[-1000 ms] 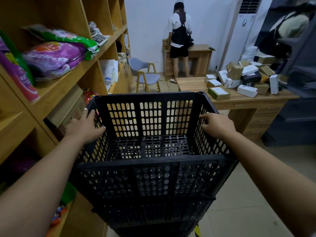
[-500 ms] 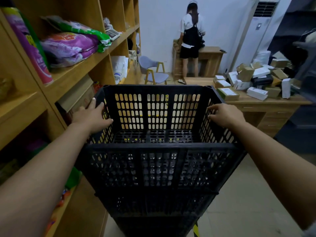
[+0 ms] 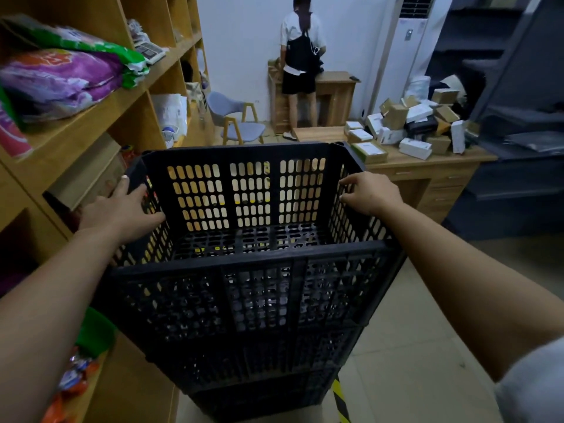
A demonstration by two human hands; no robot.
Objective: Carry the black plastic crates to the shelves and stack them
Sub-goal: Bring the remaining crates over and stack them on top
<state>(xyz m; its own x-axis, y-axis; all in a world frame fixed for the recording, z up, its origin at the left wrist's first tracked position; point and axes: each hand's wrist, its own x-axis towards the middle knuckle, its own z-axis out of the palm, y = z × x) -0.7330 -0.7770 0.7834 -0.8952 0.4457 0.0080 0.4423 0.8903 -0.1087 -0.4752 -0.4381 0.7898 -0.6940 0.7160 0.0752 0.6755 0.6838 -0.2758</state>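
Note:
A black perforated plastic crate (image 3: 244, 264) fills the centre of the head view, sitting on top of other black crates (image 3: 259, 389) below it. My left hand (image 3: 122, 209) grips the crate's left rim and side wall. On the right rim, my right hand (image 3: 370, 193) holds on with fingers curled over the edge. The crate is empty inside. Wooden shelves (image 3: 100, 114) run along the left, right beside the stack.
Bags (image 3: 61, 77) and packets lie on the shelves. A wooden desk (image 3: 427, 169) piled with small boxes stands at right. Ahead are a grey chair (image 3: 235, 117), a person (image 3: 300, 62) at a far desk and a tall white air conditioner (image 3: 403, 62). Tiled floor lies at lower right.
The view has risen and shifted slightly; the crate sits lower in view. Both hands keep their grip on the rims.

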